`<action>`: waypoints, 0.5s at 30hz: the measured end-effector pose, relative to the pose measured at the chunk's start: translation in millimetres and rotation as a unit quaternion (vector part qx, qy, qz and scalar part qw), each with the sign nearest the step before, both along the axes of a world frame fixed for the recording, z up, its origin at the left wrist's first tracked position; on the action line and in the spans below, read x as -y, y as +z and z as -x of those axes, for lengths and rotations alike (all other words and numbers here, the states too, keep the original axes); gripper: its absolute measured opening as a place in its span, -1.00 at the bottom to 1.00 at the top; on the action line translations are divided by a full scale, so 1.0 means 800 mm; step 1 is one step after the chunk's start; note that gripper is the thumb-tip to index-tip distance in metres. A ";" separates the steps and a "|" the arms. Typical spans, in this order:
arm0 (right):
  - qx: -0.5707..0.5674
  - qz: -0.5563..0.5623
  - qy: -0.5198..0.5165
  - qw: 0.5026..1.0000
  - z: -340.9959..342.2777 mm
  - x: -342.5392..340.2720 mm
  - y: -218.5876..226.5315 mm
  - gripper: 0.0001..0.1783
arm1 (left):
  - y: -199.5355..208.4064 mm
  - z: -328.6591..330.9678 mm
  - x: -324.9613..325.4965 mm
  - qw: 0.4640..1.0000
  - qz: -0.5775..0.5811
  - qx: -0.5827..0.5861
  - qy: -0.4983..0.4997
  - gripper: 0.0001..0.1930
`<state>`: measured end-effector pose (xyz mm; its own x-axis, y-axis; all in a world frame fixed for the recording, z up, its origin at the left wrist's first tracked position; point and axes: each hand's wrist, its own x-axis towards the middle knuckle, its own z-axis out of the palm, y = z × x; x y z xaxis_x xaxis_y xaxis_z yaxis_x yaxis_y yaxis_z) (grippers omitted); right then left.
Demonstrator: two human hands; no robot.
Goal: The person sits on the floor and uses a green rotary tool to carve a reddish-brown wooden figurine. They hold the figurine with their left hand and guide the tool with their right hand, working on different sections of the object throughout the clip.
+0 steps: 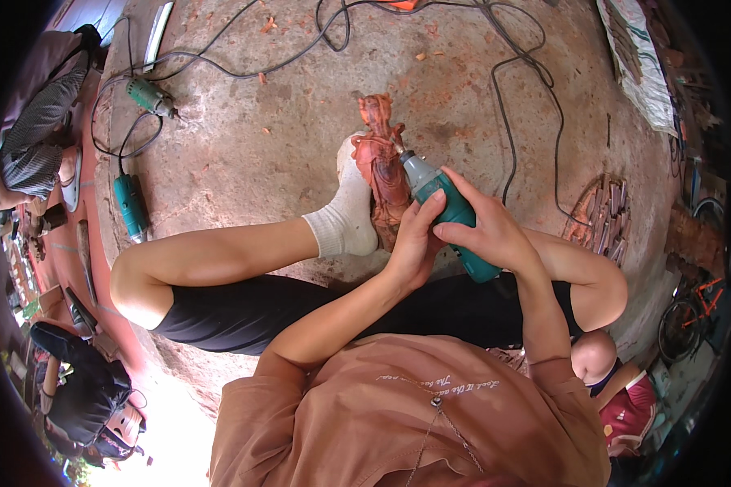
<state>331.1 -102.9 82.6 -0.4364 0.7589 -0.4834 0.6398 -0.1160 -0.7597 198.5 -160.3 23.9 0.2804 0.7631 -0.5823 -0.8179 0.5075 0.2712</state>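
Sitting on a bare concrete floor (244, 146), dusty, littered with reddish wood chips and black cables (512, 89).

Working on a reddish-brown carved wooden figure (384, 166), standing roughly upright on the floor at centre frame, being braced from its left by a white-socked foot (349, 207) pressing against its side. Tip of a teal rotary tool (447, 213) touching the figure's upper part.

Gripping the tool body with both hands: right hand (487, 231) wrapping over the teal barrel, fingers closed around it; left hand (414, 239) curling around the front of the tool, just beside the figure's lower half, thumb lying on the barrel. Whether the left hand is also touching the wood: cannot tell.

Lying further out, to the left: two more green power tools (130, 207) (150, 96) on the floor, well apart from the figure, cords trailing. Showing at right: a rack of chisels (605, 215). Crouching at the left edge: another person in a striped top (41, 122).
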 end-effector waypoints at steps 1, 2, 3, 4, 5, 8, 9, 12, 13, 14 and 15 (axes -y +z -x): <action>0.002 -0.004 0.002 1.000 -0.001 0.000 -0.002 -0.05 | -0.002 0.000 -0.001 1.000 -0.004 0.004 -0.005 -0.66; -0.003 -0.011 -0.002 1.000 -0.001 0.001 -0.003 -0.04 | -0.004 -0.001 -0.002 1.000 -0.008 0.009 -0.010 -0.66; -0.007 -0.018 -0.007 1.000 -0.002 0.002 -0.004 -0.04 | -0.005 -0.001 -0.003 1.000 -0.013 0.013 -0.015 -0.66; -0.012 -0.025 -0.011 1.000 -0.002 0.002 -0.005 -0.04 | -0.004 -0.001 -0.003 1.000 -0.011 0.011 -0.011 -0.66; -0.007 -0.017 -0.006 1.000 -0.001 0.001 -0.004 -0.03 | -0.003 -0.001 -0.003 1.000 -0.009 0.009 -0.007 -0.66; 0.006 -0.002 0.001 1.000 0.001 -0.001 -0.001 -0.03 | -0.001 0.000 -0.002 1.000 -0.002 0.003 -0.003 -0.66; 0.008 -0.003 0.000 1.000 0.000 -0.001 -0.003 -0.03 | -0.001 0.000 -0.002 1.000 0.001 0.000 -0.003 -0.66; 0.011 -0.009 -0.004 1.000 -0.001 -0.002 -0.004 -0.02 | -0.005 0.000 -0.002 1.000 -0.003 0.010 -0.005 -0.66; 0.010 -0.011 -0.005 1.000 0.000 -0.002 -0.005 -0.02 | -0.004 0.000 -0.003 1.000 -0.002 0.009 -0.003 -0.65; 0.012 -0.004 0.000 1.000 0.000 -0.003 -0.003 -0.02 | -0.003 -0.001 -0.003 1.000 -0.002 0.008 -0.001 -0.64; 0.015 0.003 0.005 1.000 0.000 -0.003 0.001 -0.02 | -0.001 -0.001 -0.004 1.000 -0.001 0.006 0.001 -0.62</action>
